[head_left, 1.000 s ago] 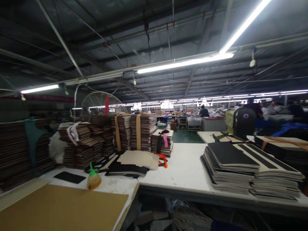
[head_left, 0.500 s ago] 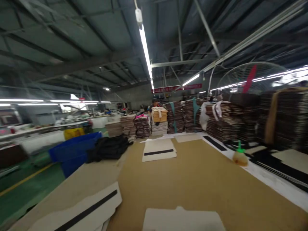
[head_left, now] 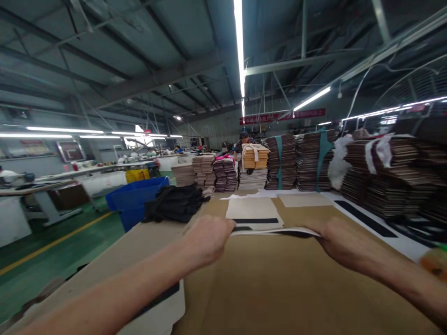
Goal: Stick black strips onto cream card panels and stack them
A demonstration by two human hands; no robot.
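Observation:
Both my arms reach forward over a brown cardboard-covered table (head_left: pixel 279 288). My left hand (head_left: pixel 209 238) and my right hand (head_left: pixel 337 242) each grip an end of a flat pale sheet with a black underside (head_left: pixel 275 231), held level just above the table. The fingers of both hands are closed round its edges. Beyond it lies another pale sheet with a black stripe (head_left: pixel 253 211). A second plain sheet (head_left: pixel 303 199) lies farther back.
Tall stacks of dark sheets (head_left: pixel 384 177) line the right side and back of the table. A black pile (head_left: pixel 174 203) and a blue bin (head_left: pixel 134 200) sit at left. A person (head_left: pixel 243 139) stands behind a tan stack (head_left: pixel 254 157). Green floor runs along the left.
The view turned left along the table. My two hands have come into view and now hold a flat sheet between them.

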